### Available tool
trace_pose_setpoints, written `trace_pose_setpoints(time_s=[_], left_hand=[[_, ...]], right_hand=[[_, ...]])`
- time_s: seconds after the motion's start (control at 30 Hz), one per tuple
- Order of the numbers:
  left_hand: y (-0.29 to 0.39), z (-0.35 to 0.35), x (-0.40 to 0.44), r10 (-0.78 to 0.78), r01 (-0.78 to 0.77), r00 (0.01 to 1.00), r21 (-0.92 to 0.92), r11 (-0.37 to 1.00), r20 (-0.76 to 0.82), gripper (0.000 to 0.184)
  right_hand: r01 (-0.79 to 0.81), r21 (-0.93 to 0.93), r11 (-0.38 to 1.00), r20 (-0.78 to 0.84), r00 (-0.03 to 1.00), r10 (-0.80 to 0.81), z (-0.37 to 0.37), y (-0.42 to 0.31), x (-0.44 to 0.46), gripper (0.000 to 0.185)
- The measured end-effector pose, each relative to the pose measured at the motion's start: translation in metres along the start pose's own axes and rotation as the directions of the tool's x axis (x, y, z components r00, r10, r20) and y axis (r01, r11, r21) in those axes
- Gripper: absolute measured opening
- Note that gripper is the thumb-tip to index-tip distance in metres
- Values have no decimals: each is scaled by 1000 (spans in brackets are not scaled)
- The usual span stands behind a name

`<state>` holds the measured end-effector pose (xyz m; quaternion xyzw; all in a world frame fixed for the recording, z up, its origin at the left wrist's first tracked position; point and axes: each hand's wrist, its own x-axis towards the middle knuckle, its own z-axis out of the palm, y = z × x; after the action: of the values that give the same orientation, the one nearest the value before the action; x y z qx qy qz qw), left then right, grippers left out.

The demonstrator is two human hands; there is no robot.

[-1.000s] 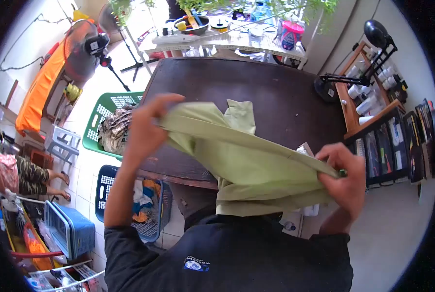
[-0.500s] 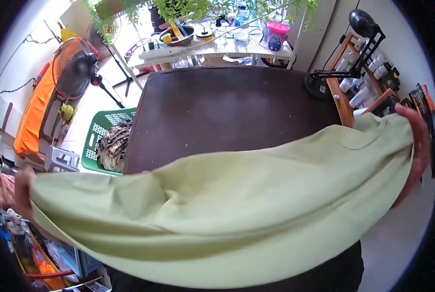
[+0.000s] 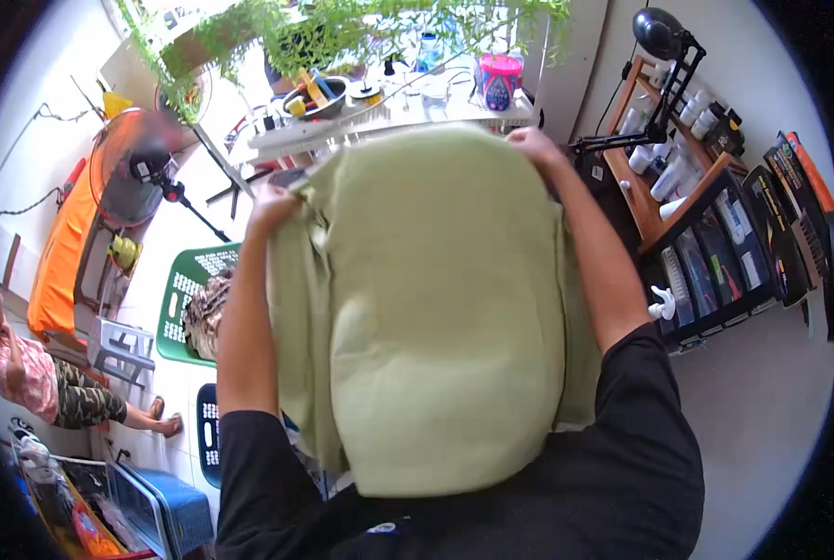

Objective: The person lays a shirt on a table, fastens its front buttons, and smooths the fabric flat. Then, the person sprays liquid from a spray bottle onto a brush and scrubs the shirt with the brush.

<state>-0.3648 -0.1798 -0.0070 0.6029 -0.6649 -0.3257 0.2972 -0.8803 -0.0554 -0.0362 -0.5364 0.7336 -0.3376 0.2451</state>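
Note:
A plain light green cloth [image 3: 440, 299] hangs spread out in front of me and drops to my black shirt. At its upper left edge, my left hand [image 3: 275, 207] is closed on the fabric, with folds bunched beneath it. My right hand [image 3: 536, 149] grips the top right edge, fingers wrapped over it. Loose folds fall along both sides of the cloth. Both forearms are stretched forward. Behind the cloth, the dark table is almost wholly hidden.
A green basket [image 3: 176, 322] with patterned cloth stands at left, near a grey stool [image 3: 123, 338] and a fan [image 3: 132, 173]. A person [image 3: 27, 378] stands at far left. A black desk lamp [image 3: 661, 35] and drawers [image 3: 720, 266] are right. Plants [image 3: 342, 37] hang above the back shelf.
Both hands have moved forward and closer together, lifting the cloth from a wide sideways stretch to a narrower hanging sheet. The cloth now covers the dark table.

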Motion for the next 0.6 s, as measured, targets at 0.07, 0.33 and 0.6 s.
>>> trace_pose_setpoints(time_s=[0.07, 0.33, 0.6], left_hand=[[-11, 15, 1, -50, 42, 996, 110, 993, 72, 30], [-77, 16, 43, -55, 56, 998, 74, 996, -10, 26], [-90, 7, 53, -51, 55, 998, 108, 993, -40, 24]], right_hand=[[-57, -108, 993, -93, 995, 47, 4, 29, 18, 32], [-122, -389, 913, -183, 982, 53, 12, 34, 18, 21], [-84, -362, 928, 151, 978, 147, -26, 52, 33, 25]])
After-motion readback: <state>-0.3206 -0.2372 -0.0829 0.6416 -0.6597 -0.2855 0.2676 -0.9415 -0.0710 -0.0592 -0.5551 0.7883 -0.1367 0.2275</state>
